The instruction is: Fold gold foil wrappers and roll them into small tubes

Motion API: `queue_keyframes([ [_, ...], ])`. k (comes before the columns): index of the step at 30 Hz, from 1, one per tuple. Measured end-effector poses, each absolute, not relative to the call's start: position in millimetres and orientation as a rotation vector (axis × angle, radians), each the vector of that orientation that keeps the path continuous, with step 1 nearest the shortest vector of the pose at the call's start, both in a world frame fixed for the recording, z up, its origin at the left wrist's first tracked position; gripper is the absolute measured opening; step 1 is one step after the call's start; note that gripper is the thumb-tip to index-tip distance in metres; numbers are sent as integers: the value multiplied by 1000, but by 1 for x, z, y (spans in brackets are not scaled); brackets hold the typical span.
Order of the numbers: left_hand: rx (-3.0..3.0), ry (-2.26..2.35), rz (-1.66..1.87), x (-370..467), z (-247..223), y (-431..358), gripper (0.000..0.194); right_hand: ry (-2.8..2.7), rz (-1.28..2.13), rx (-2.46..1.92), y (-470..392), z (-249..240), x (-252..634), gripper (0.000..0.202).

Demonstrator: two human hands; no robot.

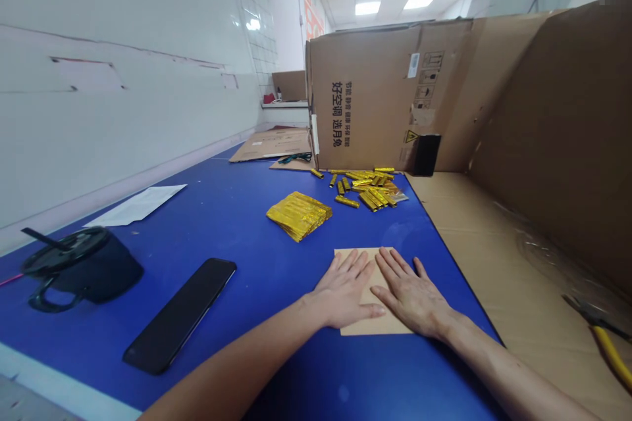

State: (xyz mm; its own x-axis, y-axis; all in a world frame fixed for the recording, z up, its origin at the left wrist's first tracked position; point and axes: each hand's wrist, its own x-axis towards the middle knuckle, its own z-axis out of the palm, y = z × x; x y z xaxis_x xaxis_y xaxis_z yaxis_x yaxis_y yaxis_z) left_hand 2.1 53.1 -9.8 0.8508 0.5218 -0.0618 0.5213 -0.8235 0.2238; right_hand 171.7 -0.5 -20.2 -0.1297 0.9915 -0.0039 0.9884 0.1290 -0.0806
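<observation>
A tan sheet of paper lies flat on the blue table. Both palms rest on it with fingers spread: my left hand covers its left part, and my right hand covers its right part. Neither hand grips anything. Beyond my left hand is a fanned stack of gold foil strips. Farther back, small rolled gold pieces lie in a loose pile by the cardboard.
A black phone and a dark lidded mug stand at left, near white paper. A large cardboard box rises behind, with another dark phone against it. Yellow-handled pliers lie on cardboard at right.
</observation>
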Motion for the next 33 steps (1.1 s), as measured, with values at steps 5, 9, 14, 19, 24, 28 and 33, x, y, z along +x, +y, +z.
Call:
queue_keyframes([
  [5,2816,782,-16,-8,-10,59,82,-2308,114,-2081,-4,-16,168,70],
  [9,2836,789,-80,-16,-4,76,78,-2299,77,-2129,-22,-13,163,79],
  [14,2906,983,-140,-21,2,105,67,-2311,78,-2171,-53,-11,152,86],
  [19,3015,1342,260,4,5,95,65,-2338,193,-2188,-71,-4,133,88],
  [24,2962,1247,306,21,6,55,31,-2357,228,-2186,-73,0,130,81],
  [28,2933,1095,262,14,-9,41,42,-2334,200,-2193,-68,11,139,70],
  [33,2899,792,121,5,-26,45,62,-2350,270,-1859,-50,35,128,70],
])
